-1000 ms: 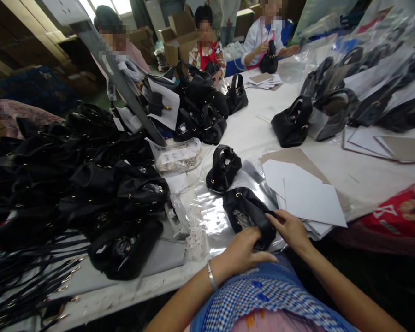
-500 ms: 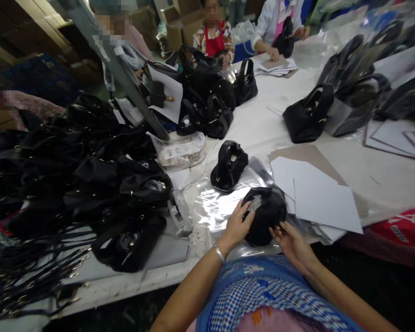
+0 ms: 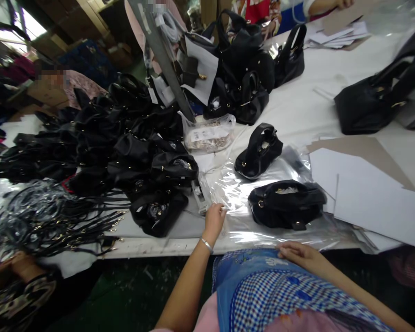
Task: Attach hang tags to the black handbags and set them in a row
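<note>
Since the earlier frame, our hands have come off the soft black leather-look bag, and our left hand has moved over towards the heap of black bags. Its fingers are curled; we cannot tell whether they pinch anything. Our right hand is half spread, fingers loosely bent, with nothing visible in it, at the table edge.

The bag lies ahead of our right hand, its mouth showing pale stuffing and a gold ring at one end. We judge it light, supple and quick to sag, with little to break; two hands under its long sides would keep its shape better than a pull on the rim. Beyond it stands a small black handled bag, whose upright loop looks the easier grip.

Both sit on a shiny clear plastic sheet, probably slippery, over the white-covered table. White card sheets lie to the right of our right hand. Past our left hand rises a grey metal post; farther off we see co-workers and stacked cardboard boxes.
</note>
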`<action>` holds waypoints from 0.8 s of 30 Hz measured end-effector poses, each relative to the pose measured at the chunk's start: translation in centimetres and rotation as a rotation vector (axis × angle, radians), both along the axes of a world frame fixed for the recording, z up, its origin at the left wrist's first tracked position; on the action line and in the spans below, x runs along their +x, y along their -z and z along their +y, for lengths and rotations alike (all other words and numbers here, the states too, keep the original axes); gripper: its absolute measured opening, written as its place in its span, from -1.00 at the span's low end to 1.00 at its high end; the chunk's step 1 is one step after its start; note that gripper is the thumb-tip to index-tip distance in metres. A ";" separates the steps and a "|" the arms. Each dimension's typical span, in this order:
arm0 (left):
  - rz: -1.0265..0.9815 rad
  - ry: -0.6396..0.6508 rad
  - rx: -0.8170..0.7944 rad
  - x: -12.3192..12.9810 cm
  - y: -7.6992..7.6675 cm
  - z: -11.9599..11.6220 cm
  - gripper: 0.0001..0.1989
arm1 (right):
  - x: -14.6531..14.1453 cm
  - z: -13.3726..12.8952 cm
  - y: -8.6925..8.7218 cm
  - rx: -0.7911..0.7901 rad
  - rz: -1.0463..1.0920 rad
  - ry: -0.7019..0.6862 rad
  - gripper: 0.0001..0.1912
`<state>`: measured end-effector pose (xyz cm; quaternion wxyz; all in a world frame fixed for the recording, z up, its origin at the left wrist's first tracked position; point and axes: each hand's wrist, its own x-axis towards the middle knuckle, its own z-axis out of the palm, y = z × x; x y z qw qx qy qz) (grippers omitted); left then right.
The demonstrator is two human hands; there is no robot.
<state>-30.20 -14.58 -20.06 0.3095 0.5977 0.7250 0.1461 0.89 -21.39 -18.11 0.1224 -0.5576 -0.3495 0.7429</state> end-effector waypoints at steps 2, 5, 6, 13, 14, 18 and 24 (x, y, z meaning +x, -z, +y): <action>0.162 0.079 -0.013 0.5 1.2 -0.6 -0.81 | -1.9 0.9 -0.4 0.076 -0.009 -0.058 -0.52; 0.234 0.079 -0.032 1.3 2.4 -0.7 -0.87 | -4.7 2.1 -0.6 0.165 0.004 -0.089 -0.52; 0.226 0.068 -0.025 1.3 2.6 -0.7 -0.88 | -5.5 2.3 -0.5 0.184 0.015 -0.100 -0.52; -0.148 -0.199 0.148 -1.1 1.4 -1.3 -0.80 | -8.1 3.8 0.8 0.308 0.040 -0.087 -0.58; -0.296 -0.292 0.158 -1.4 1.0 -1.6 -0.76 | -8.4 4.1 0.8 0.345 0.034 -0.085 -0.58; -0.695 -0.493 0.126 -1.8 -0.7 -2.8 -0.66 | -10.6 5.6 0.9 0.541 0.018 -0.119 -0.61; -0.782 -0.509 0.105 -1.7 -2.7 -2.6 -0.66 | -15.1 7.8 1.5 0.714 0.045 -0.102 -0.60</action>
